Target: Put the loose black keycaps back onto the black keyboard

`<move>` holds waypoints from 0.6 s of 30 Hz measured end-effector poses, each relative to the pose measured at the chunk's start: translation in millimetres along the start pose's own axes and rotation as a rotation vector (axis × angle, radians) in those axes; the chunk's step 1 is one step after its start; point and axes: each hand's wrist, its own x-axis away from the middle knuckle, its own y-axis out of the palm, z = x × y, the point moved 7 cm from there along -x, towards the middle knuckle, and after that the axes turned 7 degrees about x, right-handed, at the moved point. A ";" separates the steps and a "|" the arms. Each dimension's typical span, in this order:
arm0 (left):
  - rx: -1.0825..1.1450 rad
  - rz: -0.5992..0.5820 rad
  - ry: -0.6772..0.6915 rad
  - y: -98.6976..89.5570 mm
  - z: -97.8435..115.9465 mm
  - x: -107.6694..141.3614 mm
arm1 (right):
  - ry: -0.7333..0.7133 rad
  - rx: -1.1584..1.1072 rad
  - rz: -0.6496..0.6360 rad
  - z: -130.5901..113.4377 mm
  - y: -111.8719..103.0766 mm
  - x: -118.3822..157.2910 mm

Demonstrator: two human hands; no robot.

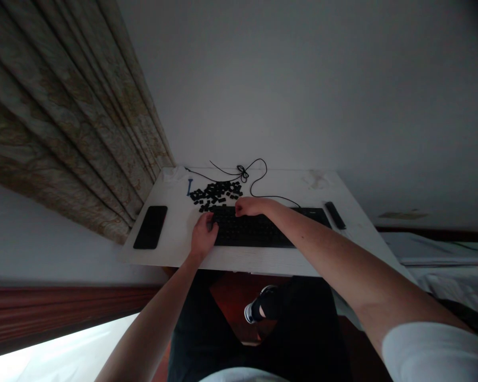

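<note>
A black keyboard (255,232) lies flat on the white table, its dark surface too dim to tell key from key. My left hand (204,233) grips its left end, thumb on top near the upper left corner. Over the keyboard's back edge, left of its middle, my right hand (249,206) is closed with the fingers curled down; whatever they hold, if anything, is hidden. Just behind the keyboard's left part spreads a heap of loose black keycaps (217,192). A small blue tool (189,187) rests at the left of the heap.
On the table (175,254), a black phone (150,227) lies to the left and a dark narrow object (335,215) to the right of the keyboard. The keyboard's tied cable (242,173) runs along the back by the wall. A curtain (83,106) hangs at the left.
</note>
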 end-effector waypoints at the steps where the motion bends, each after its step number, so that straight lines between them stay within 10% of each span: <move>1: 0.002 0.000 0.000 0.0 0.0 0.0 | 0.000 -0.001 -0.005 0.0 -0.3 -0.4; 18: -0.010 -0.002 0.002 1.7 -0.1 2.0 | 0.100 0.038 0.007 1.6 -6.8 -2.5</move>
